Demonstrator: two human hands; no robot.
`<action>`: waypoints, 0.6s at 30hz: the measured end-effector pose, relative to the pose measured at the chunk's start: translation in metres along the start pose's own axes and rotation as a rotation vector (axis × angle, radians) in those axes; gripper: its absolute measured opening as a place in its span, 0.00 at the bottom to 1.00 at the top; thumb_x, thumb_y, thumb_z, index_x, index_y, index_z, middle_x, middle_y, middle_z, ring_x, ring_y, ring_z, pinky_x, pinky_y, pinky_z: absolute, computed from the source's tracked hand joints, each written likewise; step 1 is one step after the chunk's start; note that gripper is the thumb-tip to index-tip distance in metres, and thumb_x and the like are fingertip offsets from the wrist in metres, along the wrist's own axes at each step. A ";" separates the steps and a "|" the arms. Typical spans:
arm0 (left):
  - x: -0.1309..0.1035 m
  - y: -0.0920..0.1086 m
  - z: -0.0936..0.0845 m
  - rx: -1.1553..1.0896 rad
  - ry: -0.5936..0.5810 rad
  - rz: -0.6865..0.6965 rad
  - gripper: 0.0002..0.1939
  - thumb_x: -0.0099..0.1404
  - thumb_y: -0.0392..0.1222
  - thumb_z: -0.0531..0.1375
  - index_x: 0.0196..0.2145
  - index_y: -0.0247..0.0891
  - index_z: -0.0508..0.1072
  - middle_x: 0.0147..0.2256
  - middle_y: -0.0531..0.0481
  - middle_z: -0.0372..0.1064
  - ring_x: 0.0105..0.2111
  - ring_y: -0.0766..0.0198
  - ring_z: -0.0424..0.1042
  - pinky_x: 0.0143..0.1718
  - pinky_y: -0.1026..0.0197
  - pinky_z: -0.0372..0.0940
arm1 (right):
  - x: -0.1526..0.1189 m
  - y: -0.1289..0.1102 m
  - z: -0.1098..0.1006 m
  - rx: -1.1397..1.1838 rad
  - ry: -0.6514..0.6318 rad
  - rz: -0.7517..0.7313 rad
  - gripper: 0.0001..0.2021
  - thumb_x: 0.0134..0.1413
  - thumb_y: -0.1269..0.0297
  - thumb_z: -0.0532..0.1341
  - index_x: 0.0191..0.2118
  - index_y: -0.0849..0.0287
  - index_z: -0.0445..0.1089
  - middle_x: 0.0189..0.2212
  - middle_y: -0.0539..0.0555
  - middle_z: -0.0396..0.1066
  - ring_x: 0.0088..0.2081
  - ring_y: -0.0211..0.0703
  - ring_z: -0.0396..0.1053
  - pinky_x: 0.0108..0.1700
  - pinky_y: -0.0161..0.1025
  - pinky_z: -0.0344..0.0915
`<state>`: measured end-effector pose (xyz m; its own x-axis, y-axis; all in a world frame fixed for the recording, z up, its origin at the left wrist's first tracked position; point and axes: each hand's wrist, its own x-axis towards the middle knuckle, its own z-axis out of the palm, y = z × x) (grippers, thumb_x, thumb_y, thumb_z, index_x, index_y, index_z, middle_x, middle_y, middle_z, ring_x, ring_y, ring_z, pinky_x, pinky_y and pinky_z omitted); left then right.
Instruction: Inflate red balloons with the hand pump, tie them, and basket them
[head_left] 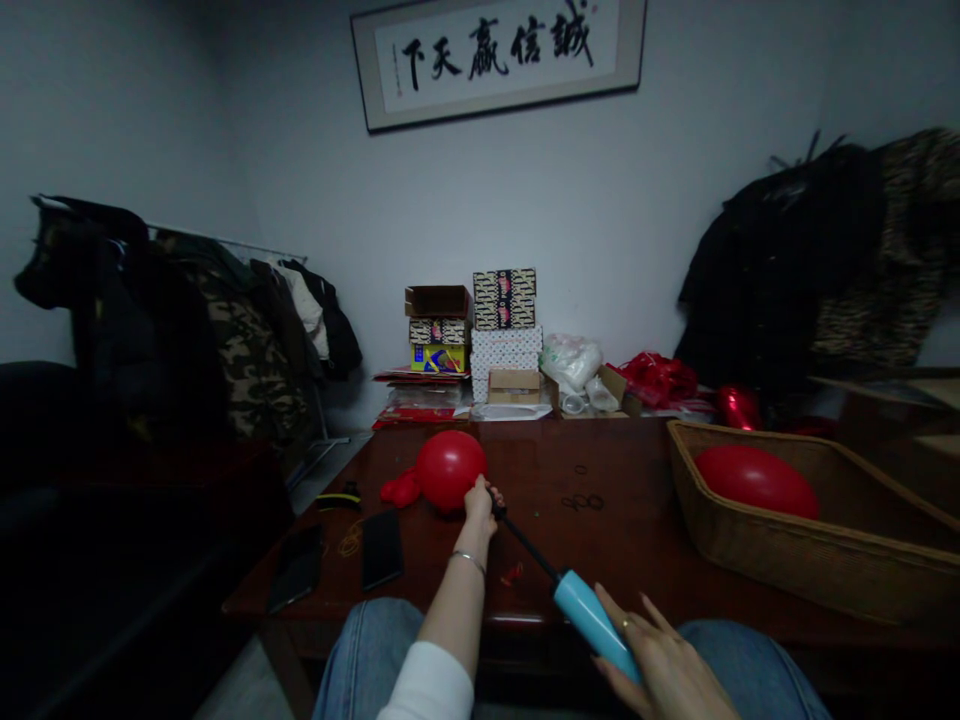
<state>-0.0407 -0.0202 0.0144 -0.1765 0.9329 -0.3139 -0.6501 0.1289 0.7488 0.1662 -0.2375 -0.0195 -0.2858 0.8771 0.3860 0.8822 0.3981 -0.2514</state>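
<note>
L hand (480, 503) pinches balloon (450, 468), table (637, 540) edge near.

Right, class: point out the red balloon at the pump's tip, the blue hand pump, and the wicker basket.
red balloon (450, 468), head view, middle of its inflated body.
blue hand pump (589, 610), head view, on the blue barrel.
wicker basket (757, 555), head view, on its front wall.

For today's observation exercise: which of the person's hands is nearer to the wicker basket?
Right. The right hand grips the blue pump just below the basket; the left hand pinches the balloon farther left.
</note>
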 end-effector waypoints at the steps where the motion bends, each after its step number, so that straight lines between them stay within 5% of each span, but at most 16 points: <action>1: -0.001 -0.001 0.001 0.003 -0.002 0.001 0.13 0.65 0.41 0.51 0.23 0.38 0.57 0.14 0.58 0.53 0.12 0.73 0.54 0.15 0.70 0.49 | -0.001 0.000 0.000 -0.003 -0.004 0.008 0.28 0.53 0.58 0.57 0.60 0.58 0.56 0.49 0.54 0.70 0.51 0.49 0.67 0.59 0.49 0.55; 7: -0.007 -0.007 0.007 0.004 -0.032 -0.007 0.12 0.65 0.42 0.50 0.24 0.38 0.57 0.15 0.58 0.54 0.12 0.73 0.54 0.14 0.69 0.49 | 0.015 -0.011 -0.005 0.003 -0.031 0.056 0.27 0.54 0.60 0.56 0.59 0.63 0.57 0.45 0.57 0.72 0.47 0.48 0.70 0.60 0.50 0.52; 18: -0.005 -0.026 0.008 0.016 -0.057 -0.025 0.11 0.65 0.43 0.50 0.25 0.39 0.57 0.15 0.57 0.54 0.12 0.71 0.55 0.15 0.68 0.50 | 0.089 -0.045 -0.002 -0.065 -0.084 0.130 0.27 0.54 0.64 0.54 0.59 0.69 0.57 0.40 0.63 0.73 0.44 0.49 0.71 0.59 0.49 0.51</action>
<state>-0.0171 -0.0254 0.0008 -0.1180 0.9469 -0.2991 -0.6414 0.1573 0.7509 0.1015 -0.1775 0.0279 -0.1955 0.9405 0.2779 0.9354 0.2640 -0.2352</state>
